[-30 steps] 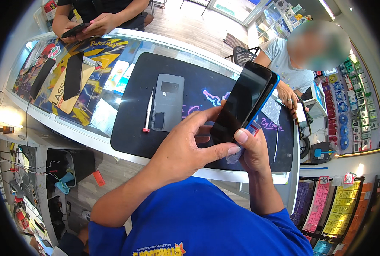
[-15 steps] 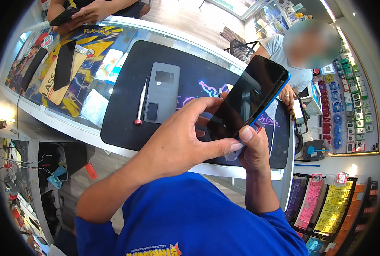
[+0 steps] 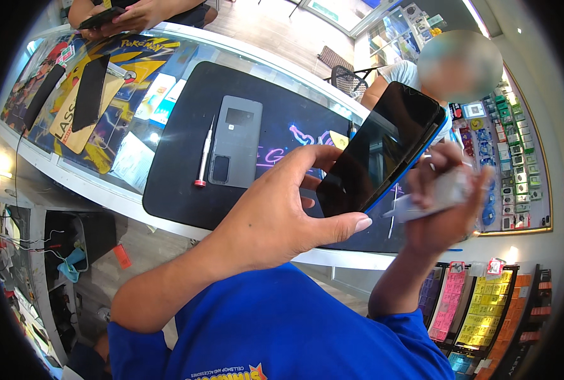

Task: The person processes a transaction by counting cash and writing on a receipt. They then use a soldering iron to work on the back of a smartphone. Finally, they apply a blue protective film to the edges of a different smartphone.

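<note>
Right hand pulled off phone, pinching clear film; our left hand grips phone, tilted screen-up for access.

Left forearm rises from the lower left, bare below a short blue sleeve; left hand is raised, fingers curled, thumb stretched out to the right in a pinch grip. Right forearm stands almost upright from the lower edge. Right hand is motion-blurred, fingers closed.

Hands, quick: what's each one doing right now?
Left hand: closed around the black blue-edged smartphone.
Right hand: blurred, pinching a thin clear film.
</note>
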The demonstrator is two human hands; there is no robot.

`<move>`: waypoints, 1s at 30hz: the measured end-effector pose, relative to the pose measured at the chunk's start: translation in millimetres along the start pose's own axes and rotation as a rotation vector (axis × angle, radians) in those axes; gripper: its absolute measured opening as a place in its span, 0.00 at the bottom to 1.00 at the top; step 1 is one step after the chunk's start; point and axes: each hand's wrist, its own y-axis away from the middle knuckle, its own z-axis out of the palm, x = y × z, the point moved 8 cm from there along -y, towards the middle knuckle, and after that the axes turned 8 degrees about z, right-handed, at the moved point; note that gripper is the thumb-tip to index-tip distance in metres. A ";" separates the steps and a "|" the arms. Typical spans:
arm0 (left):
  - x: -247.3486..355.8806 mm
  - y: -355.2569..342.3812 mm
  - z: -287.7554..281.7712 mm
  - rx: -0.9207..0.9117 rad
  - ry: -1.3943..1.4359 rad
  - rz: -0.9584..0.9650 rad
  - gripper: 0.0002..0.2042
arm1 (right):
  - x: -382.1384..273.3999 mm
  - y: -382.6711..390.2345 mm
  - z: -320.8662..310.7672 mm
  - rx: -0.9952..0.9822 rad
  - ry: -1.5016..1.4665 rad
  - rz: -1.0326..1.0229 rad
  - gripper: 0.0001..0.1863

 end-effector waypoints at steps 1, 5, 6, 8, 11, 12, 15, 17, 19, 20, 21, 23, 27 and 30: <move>0.0 -1.2 1.3 -0.003 -0.008 0.012 0.45 | -27.5 -2.4 10.4 -0.098 -0.020 -0.090 0.33; 14.5 -3.9 6.6 0.036 -0.065 0.121 0.43 | -98.6 -3.4 69.2 -0.312 -0.003 -0.252 0.18; 15.2 -4.5 7.8 0.037 -0.053 0.129 0.43 | -103.3 -3.7 80.3 -0.332 -0.041 -0.267 0.14; 17.0 -6.6 9.6 0.039 -0.026 0.146 0.43 | -108.9 -7.5 92.0 -0.409 0.003 -0.285 0.13; 21.2 -8.9 11.7 0.026 -0.048 0.147 0.43 | -105.4 -9.4 111.6 -0.499 0.146 -0.290 0.13; 22.0 -8.9 11.0 0.036 -0.074 0.169 0.43 | -100.3 -10.3 118.0 -0.520 0.193 -0.285 0.14; 22.7 -9.6 10.8 0.043 -0.104 0.177 0.46 | -90.7 -12.1 134.5 -0.566 0.330 -0.270 0.17; 22.8 -9.6 12.3 0.024 -0.060 0.103 0.49 | -87.3 -12.3 140.9 -0.610 0.410 -0.257 0.20; 25.3 -9.3 10.6 0.053 -0.098 0.121 0.48 | -83.5 -13.4 146.8 -0.664 0.468 -0.255 0.22; 26.5 -8.9 10.1 0.067 -0.118 0.130 0.48 | -82.3 -13.8 149.3 -0.686 0.493 -0.259 0.22; 28.1 -9.1 10.2 0.079 -0.149 0.146 0.48 | -82.1 -13.8 151.0 -0.693 0.514 -0.265 0.22; 31.6 -9.1 10.3 0.104 -0.213 0.179 0.47 | -81.6 -13.2 154.3 -0.695 0.546 -0.282 0.23; 36.6 -11.7 13.4 0.124 -0.290 0.243 0.46 | -85.3 -17.2 161.1 -0.708 0.661 -0.305 0.22; 41.3 -12.5 16.5 0.141 -0.304 0.260 0.46 | -89.1 -21.0 164.8 -0.723 0.749 -0.304 0.22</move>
